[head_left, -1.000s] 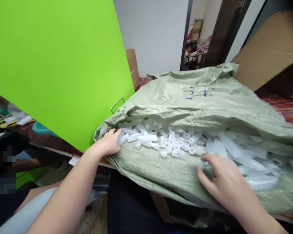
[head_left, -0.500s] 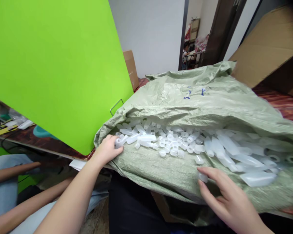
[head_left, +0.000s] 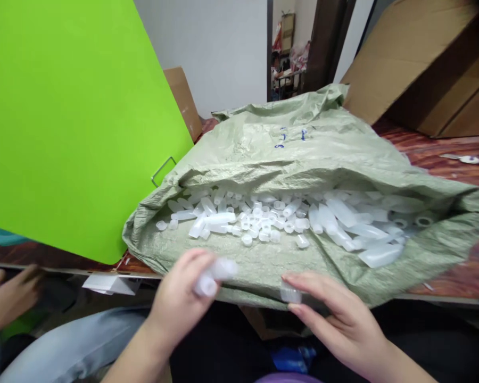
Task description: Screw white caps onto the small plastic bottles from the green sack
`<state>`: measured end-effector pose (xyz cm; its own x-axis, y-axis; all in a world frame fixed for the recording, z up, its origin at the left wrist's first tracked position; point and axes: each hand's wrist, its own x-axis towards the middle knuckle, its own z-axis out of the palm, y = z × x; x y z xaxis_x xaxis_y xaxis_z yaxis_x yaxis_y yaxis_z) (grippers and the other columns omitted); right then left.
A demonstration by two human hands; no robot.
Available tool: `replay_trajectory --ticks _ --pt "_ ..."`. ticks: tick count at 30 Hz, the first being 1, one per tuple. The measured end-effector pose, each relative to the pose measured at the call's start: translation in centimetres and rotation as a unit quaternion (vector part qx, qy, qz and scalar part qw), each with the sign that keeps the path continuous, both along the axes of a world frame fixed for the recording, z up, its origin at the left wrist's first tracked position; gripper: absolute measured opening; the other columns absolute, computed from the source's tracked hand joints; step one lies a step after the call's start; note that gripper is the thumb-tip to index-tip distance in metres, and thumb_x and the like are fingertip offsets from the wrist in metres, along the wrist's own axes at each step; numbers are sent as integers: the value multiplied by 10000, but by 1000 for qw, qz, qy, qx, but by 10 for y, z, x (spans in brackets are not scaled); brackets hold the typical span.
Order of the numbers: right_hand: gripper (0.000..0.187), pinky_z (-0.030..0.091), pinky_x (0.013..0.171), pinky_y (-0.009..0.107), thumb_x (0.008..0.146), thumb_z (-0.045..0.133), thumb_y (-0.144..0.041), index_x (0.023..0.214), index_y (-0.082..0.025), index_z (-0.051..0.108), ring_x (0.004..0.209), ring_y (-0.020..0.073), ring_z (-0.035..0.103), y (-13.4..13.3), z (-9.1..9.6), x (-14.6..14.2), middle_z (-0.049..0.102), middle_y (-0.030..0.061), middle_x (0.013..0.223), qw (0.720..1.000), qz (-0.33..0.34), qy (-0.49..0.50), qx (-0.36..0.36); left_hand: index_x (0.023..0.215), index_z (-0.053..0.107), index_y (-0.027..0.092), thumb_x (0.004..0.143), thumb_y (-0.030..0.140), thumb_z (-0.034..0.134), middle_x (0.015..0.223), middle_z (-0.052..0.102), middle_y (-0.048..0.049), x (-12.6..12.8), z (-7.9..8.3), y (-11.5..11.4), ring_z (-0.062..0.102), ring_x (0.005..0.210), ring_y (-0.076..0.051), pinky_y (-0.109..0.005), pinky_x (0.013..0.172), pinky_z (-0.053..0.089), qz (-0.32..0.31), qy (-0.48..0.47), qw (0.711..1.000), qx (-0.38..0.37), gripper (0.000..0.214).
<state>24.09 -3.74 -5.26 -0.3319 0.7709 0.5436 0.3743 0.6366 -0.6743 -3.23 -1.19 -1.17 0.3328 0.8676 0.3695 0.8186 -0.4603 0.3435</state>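
My left hand (head_left: 183, 295) is closed around a couple of translucent white plastic tubes (head_left: 213, 276), a little blurred, in front of the sack's mouth. Between the thumb and fingertips of my right hand (head_left: 327, 314) is a short translucent plastic cap (head_left: 290, 292), held over the sack's front edge. The pale green woven sack (head_left: 335, 143) lies open towards me. Inside its mouth is a heap of small white caps (head_left: 263, 218), with long slanted tubes (head_left: 343, 223) on the right side.
A bright green panel (head_left: 72, 117) with a metal handle stands at left. Cardboard boxes (head_left: 407, 58) sit behind on the right. Keys (head_left: 467, 158) lie on the red patterned table (head_left: 431, 154). Another person's hands (head_left: 11, 298) show at lower left.
My left hand has lifted plastic tubes from the heap's left end and moved right, towards my right hand. My right hand still pinches the cap. The view has shifted to the right.
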Motion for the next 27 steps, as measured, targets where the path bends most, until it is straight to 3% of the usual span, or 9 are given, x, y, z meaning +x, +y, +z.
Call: replay_trajectory --ticks 3,7,9,12,14,18,20,24,27 --pt "305 497 815 183 836 578 -177 1133 -228 530 919 121 611 -2 15 -1 614 46 999 997 56 33 -35 1082 568 236 764 138 563 960 553 -33 38 -4 -24 592 822 -125 -191 719 478 -127 -120 976 -126 333" --pt "246 498 784 162 847 564 -158 1089 -205 566 897 101 608 -9 21 12 621 44 991 982 154 -38 -105 965 650 196 712 253 674 860 598 -33 63 -13 -34 580 743 -138 -225 671 465 -125 -229 897 -356 260" --pt "267 485 827 182 869 523 -127 1125 -190 561 955 114 599 -15 17 21 635 60 1047 975 186 -100 -71 908 672 175 647 312 739 792 605 -19 66 -22 -32 554 698 -135 -231 634 438 -109 -261 820 -498 303" --pt "270 472 875 250 902 458 -126 1146 -176 563 1035 160 580 -24 4 27 643 82 1099 967 197 -162 -2 844 675 146 568 305 788 671 572 23 68 -41 -27 476 589 -90 -211 566 375 -102 -305 678 -661 337" --pt "229 496 822 247 900 469 -160 1091 -179 594 971 160 608 -28 -7 26 661 75 1037 969 178 -161 -63 798 669 138 517 269 809 631 558 44 70 -54 -24 448 564 -76 -213 573 354 -91 -318 628 -704 340" --pt "166 512 592 180 833 581 -291 931 -172 643 649 103 615 -32 -29 19 639 30 788 944 68 -96 -307 775 668 142 466 247 822 631 561 52 75 -72 -22 449 592 -84 -227 607 344 -54 -323 620 -713 361" --pt "168 517 638 196 838 571 -292 940 -182 647 702 113 623 -34 -35 18 647 39 824 945 73 -75 -309 785 676 139 476 258 815 617 562 47 73 -79 -21 435 563 -79 -222 563 320 -51 -317 613 -722 359" --pt "221 478 843 243 895 459 -195 1013 -213 644 976 134 601 -34 -36 18 651 65 1042 958 173 -61 -219 756 674 137 499 284 792 537 555 42 66 -89 -16 335 434 -52 -225 432 183 -75 -288 555 -777 319" --pt "177 506 697 211 818 595 -296 942 -192 666 772 127 632 -31 -36 14 666 47 884 940 146 -55 -305 720 674 133 487 281 789 512 547 44 63 -93 -12 326 417 -50 -234 420 162 -113 -276 533 -792 299"
